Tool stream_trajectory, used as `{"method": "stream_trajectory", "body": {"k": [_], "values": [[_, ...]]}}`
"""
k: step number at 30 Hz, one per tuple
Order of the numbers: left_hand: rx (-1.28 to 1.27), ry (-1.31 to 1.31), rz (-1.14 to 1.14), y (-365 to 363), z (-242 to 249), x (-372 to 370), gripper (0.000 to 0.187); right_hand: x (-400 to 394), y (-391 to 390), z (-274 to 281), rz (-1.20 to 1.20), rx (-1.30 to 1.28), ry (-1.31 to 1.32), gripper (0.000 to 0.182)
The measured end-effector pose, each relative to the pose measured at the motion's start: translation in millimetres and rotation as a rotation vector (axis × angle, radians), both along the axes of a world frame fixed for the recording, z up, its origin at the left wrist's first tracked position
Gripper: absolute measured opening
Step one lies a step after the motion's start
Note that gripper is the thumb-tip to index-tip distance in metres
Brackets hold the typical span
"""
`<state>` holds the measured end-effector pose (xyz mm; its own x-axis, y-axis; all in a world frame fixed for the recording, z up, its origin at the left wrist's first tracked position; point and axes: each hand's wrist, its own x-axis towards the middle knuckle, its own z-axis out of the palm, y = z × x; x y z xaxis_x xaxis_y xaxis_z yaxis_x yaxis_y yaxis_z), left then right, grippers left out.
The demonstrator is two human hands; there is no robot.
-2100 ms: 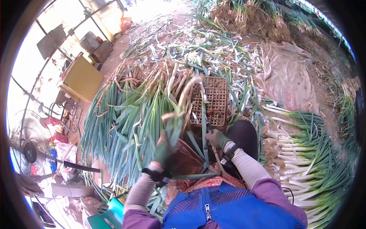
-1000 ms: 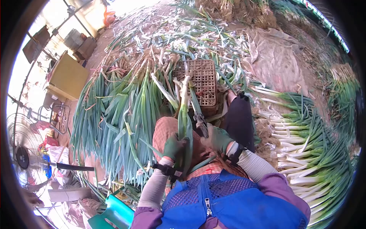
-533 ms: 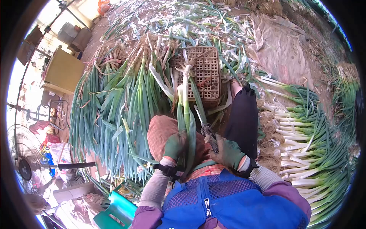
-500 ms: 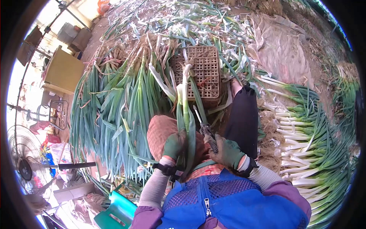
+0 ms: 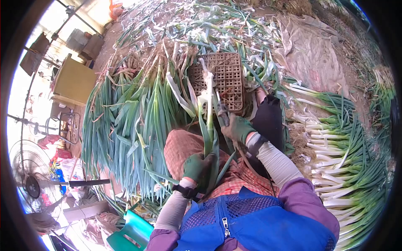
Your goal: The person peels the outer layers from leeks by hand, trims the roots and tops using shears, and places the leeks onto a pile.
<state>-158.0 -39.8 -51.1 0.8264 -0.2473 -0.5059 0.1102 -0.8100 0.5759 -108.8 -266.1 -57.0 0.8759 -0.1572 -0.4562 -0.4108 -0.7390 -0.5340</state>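
My left hand [image 5: 199, 168], in a green glove, is closed around the leafy part of a large green onion [image 5: 209, 115]. The onion's white stem points away from me, with torn pale skin around it. In my right hand [image 5: 238, 129], also gloved, is a blow gun [image 5: 223, 112] with a dark body and thin metal nozzle. The nozzle lies just right of the white stem; whether it touches cannot be made out. A hose trails from the gun toward my lap. Beyond both hands stands a brown plastic crate [image 5: 231, 79], with the onion's root end over its left side.
Unpeeled green onions [image 5: 121, 113] lie heaped on the left. Cleaned ones [image 5: 335, 167] are rowed along the right. Peelings [image 5: 201, 29] litter the ground ahead. A fan [image 5: 33, 180] and a green plastic seat [image 5: 130, 232] stand at left; a cloth sheet [image 5: 310, 54] lies at upper right.
My right hand has moved forward with the blow gun, bringing its nozzle beside the white stem. The stem's outer skin now looks torn and ragged. My left hand has shifted slightly right.
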Motion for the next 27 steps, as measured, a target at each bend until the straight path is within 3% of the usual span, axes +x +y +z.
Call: {"method": "stream_trajectory", "body": {"k": [3,7,10,13,14,17,20,24,27], "values": [[0.099,-0.004,-0.065,2,6,1,0.044,1,-11,-18,-0.058,0.038,-0.081,0.058],[0.176,0.059,-0.094,-4,28,5,0.044,-50,1,19,0.081,0.149,-0.054,0.059],[0.012,0.049,0.007,8,10,3,0.047,-63,11,13,0.138,0.164,-0.034,0.059],[-0.042,0.016,-0.002,12,4,2,0.048,-39,11,3,0.05,0.153,-0.132,0.052],[0.01,0.01,-0.027,14,6,6,0.048,-26,11,3,0.043,0.132,-0.093,0.059],[0.137,0.008,-0.088,23,23,20,0.047,10,6,5,0.007,0.098,-0.099,0.058],[0.196,-0.019,-0.135,32,43,29,0.041,35,-1,5,-0.029,0.165,0.053,0.059],[0.144,-0.077,-0.24,39,27,12,0.037,16,3,14,0.066,0.092,-0.07,0.061],[0.137,-0.035,-0.276,31,20,-10,0.036,17,-5,-8,-0.016,0.121,0.044,0.062]]}}
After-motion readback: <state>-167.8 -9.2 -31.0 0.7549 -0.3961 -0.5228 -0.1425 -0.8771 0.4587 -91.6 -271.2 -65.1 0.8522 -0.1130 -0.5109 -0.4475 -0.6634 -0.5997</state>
